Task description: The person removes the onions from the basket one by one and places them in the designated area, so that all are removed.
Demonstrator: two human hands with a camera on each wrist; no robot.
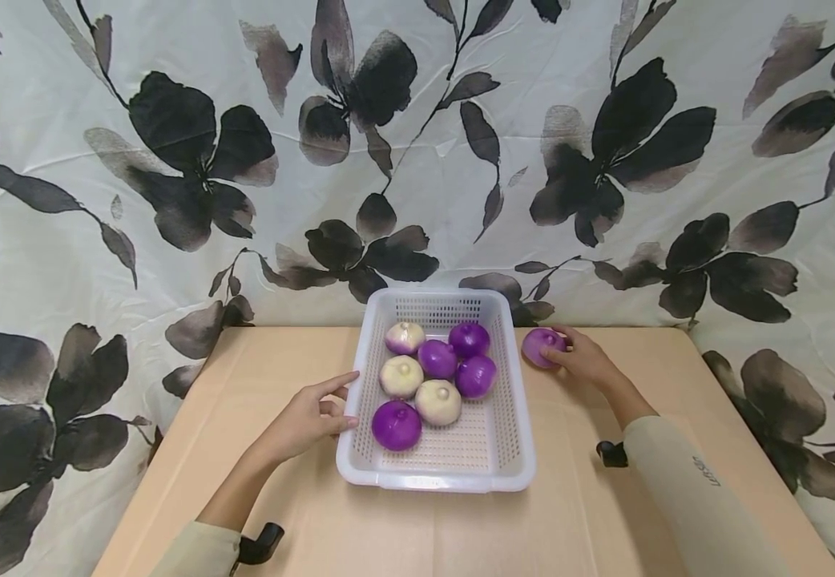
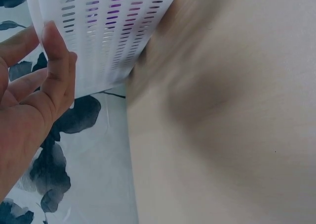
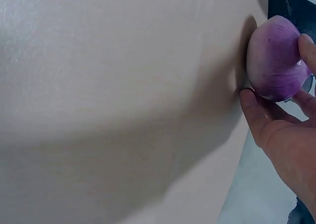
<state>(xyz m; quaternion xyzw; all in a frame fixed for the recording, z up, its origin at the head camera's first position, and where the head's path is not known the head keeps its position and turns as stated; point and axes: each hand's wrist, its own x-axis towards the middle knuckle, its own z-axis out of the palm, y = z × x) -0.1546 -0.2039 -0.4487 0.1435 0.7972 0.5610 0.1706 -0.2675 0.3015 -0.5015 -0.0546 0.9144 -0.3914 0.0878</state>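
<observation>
A white plastic basket (image 1: 435,482) with slotted walls holds several onions. Deep purple onions (image 1: 397,425) lie beside paler whitish ones (image 1: 438,402), and one onion (image 1: 405,338) is part white, part purple. My left hand (image 1: 314,418) holds the basket's left rim, thumb and index finger at the edge and other fingers against the outer wall. Right of the basket, my right hand (image 1: 582,358) grips a lighter purple onion (image 1: 542,348) with thumb and fingers around it. In the right wrist view, this onion (image 3: 274,58) is close over the table surface.
The light wooden table (image 1: 569,513) runs back to a white cloth (image 1: 475,200) with dark flower prints. The basket's far end stands at the table's back edge. Black wrist devices (image 1: 260,543) sit at both sleeves.
</observation>
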